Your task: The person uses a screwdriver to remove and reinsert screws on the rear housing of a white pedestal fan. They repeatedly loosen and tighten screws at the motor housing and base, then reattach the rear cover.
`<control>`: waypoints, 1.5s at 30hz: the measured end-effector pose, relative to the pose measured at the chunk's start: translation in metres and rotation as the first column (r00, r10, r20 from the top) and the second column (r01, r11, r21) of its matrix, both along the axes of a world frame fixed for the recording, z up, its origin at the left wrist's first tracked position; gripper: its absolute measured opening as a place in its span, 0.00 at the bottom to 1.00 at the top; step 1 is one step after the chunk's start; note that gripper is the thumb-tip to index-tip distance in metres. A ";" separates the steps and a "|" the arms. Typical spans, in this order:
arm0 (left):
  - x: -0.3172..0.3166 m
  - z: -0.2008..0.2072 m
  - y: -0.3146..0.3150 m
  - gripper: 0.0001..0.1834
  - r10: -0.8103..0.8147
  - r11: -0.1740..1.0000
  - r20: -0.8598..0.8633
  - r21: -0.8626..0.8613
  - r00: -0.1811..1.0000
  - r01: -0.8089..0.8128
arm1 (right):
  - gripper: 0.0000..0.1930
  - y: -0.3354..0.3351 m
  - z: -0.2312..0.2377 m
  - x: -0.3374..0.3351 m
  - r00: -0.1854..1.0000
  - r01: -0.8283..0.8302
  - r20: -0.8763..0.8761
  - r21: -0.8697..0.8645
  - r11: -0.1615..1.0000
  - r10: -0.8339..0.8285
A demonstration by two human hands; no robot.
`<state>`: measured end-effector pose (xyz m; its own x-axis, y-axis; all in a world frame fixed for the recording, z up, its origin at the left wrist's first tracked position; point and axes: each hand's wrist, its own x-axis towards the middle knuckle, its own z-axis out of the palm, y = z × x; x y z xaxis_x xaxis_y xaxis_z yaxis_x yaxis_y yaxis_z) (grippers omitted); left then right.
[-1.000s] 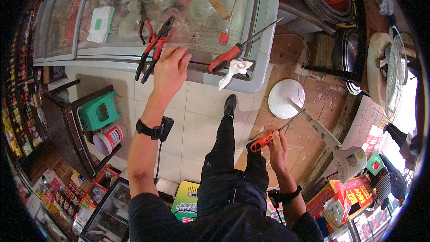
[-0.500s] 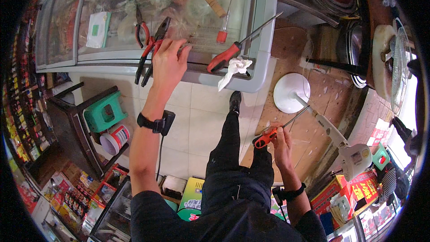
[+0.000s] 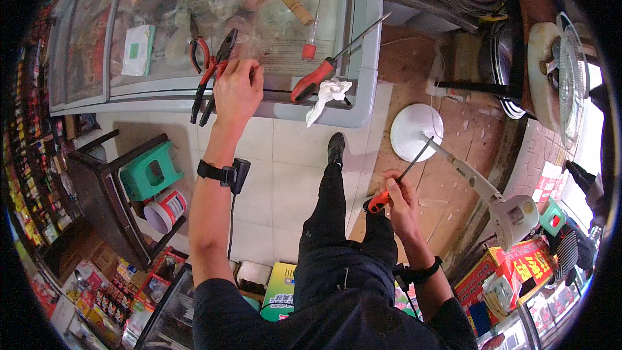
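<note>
Pale floor tiles (image 3: 282,181) run along the near edge of the glass-topped freezer (image 3: 363,105); brown tiles (image 3: 473,131) lie right of it. Dark table (image 3: 102,198) noted off its near left corner.

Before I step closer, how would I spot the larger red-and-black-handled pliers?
Find the large grey-framed, glass-topped chest, then its near edge by the person's left hand. The larger red-and-black-handled pliers lie there. Unlike the smaller red-handled pliers beside them, their black handle ends jut past the near rim.
</note>
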<state>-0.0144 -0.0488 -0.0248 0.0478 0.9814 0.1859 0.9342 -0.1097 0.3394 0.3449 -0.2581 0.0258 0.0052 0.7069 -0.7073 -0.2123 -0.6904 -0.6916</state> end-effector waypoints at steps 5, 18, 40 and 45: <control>-0.002 -0.003 0.011 0.07 -0.074 0.995 -0.161 -0.076 0.984 0.062 | 0.14 -0.007 0.005 -0.005 0.998 -0.040 0.042 0.030 0.999 0.039; 0.153 0.099 -0.160 0.09 -0.636 0.700 0.366 -0.098 0.679 0.708 | 0.13 -0.018 0.046 -0.002 0.979 -0.096 -0.171 0.072 0.993 0.107; 0.285 0.143 -0.432 0.26 0.114 0.647 0.869 -0.432 0.481 0.628 | 0.05 -0.152 0.131 0.202 0.910 0.389 -0.342 0.517 0.763 -0.232; 0.264 0.178 -0.416 0.32 0.076 0.764 0.901 -0.328 0.428 0.556 | 0.07 -0.142 0.157 0.254 0.927 0.344 -0.326 0.542 0.767 -0.186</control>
<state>0.2494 -0.4648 0.1535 0.4337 0.8722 -0.2261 0.0969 0.2044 0.9741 0.5984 -0.4001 0.1830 0.1428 0.9756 -0.1666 -0.5375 -0.0649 -0.8408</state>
